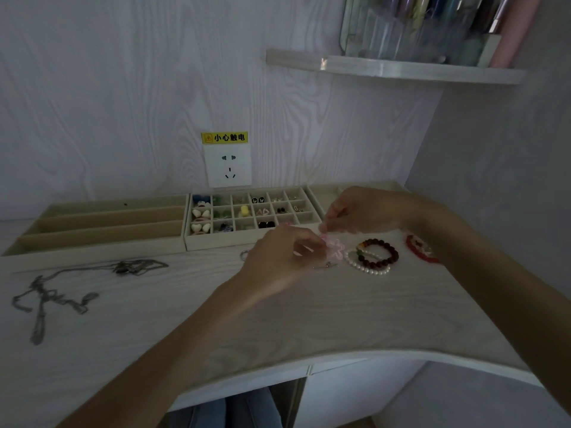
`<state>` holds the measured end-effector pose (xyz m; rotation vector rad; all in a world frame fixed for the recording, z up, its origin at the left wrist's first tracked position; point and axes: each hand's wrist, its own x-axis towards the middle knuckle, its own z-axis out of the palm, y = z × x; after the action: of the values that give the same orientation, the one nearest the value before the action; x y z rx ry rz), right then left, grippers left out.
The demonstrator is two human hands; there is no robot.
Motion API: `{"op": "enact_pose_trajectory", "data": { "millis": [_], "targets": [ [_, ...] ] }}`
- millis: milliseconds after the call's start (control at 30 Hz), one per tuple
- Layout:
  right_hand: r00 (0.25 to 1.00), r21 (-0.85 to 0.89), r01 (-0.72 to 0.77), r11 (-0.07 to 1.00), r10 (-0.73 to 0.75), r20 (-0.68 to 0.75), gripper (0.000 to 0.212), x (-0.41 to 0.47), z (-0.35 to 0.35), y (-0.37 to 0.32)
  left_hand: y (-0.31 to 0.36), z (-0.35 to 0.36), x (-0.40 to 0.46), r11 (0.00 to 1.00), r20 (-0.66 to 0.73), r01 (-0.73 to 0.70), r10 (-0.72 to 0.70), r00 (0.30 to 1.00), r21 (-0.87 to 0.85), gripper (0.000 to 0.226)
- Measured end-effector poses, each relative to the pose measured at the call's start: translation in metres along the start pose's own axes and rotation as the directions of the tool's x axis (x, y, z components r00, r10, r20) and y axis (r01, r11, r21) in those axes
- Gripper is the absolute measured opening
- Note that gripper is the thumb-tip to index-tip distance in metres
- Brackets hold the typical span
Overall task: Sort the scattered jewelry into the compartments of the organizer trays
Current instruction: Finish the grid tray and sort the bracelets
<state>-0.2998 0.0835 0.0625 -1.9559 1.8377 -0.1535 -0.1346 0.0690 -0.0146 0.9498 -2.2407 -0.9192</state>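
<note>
Both hands meet at frame centre — the left hand (282, 253) and right hand (355, 211) each pinch the pink jewelry piece (332, 246), held just above the counter (185, 304) beside the grid tray (247, 242), probably to straighten it before dropping it in.

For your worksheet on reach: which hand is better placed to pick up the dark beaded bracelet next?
Right. The right hand hovers nearer the dark beaded bracelet; the left hand lies further left, and both pinch the pink ornament.
</note>
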Motion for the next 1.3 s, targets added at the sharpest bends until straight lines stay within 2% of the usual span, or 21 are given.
{"op": "enact_pose_trajectory", "data": {
  "millis": [167, 300, 400, 500, 633, 767, 833, 1033, 1300],
  "targets": [
    [1.000, 0.092, 0.023, 0.995, -0.024, 0.002, 0.020, 0.007, -0.004, -0.007, -0.003, -0.010, 0.001, 0.998, -0.035, -0.046, 0.044, 0.998, -0.048, 0.022],
    [0.999, 0.195, 0.015, 0.981, -0.021, 0.030, 0.025, 0.012, -0.004, -0.009, -0.007, -0.015, 0.001, 0.992, -0.029, 0.012, -0.015, 0.999, -0.126, 0.018],
    [0.999, 0.226, 0.025, 0.974, -0.032, 0.029, 0.033, 0.015, -0.006, -0.011, -0.012, -0.020, 0.000, 0.973, -0.077, 0.010, -0.029, 0.997, -0.230, 0.021],
    [0.998, 0.339, 0.059, 0.939, -0.064, 0.002, 0.024, 0.020, -0.007, -0.013, -0.011, -0.030, 0.003, 0.963, -0.181, -0.051, 0.003, 0.983, -0.266, 0.016],
    [0.989, 0.535, 0.132, 0.835, -0.078, -0.124, 0.022, 0.035, 0.001, -0.016, -0.011, -0.041, 0.017, 0.944, -0.317, -0.074, -0.034, 0.948, -0.322, 0.009],
    [0.945, 0.629, 0.184, 0.755, 0.041, -0.325, 0.025, 0.050, 0.005, -0.014, -0.019, -0.054, 0.037, 0.964, -0.300, -0.038, -0.044, 0.953, -0.264, 0.017],
    [0.926, 0.627, 0.197, 0.754, 0.068, -0.372, 0.023, 0.055, 0.004, -0.009, -0.026, -0.057, 0.046, 0.975, -0.281, -0.010, -0.055, 0.958, -0.224, 0.019],
    [0.903, 0.485, 0.208, 0.849, 0.023, -0.428, 0.014, 0.068, 0.008, 0.002, -0.037, -0.055, 0.067, 0.992, -0.252, -0.013, -0.019, 0.968, -0.124, 0.024],
    [0.889, 0.331, 0.260, 0.907, -0.091, -0.449, 0.011, 0.083, 0.018, 0.017, -0.054, -0.045, 0.075, 0.998, -0.231, 0.002, -0.018, 0.973, -0.068, 0.014]
  ]
}}
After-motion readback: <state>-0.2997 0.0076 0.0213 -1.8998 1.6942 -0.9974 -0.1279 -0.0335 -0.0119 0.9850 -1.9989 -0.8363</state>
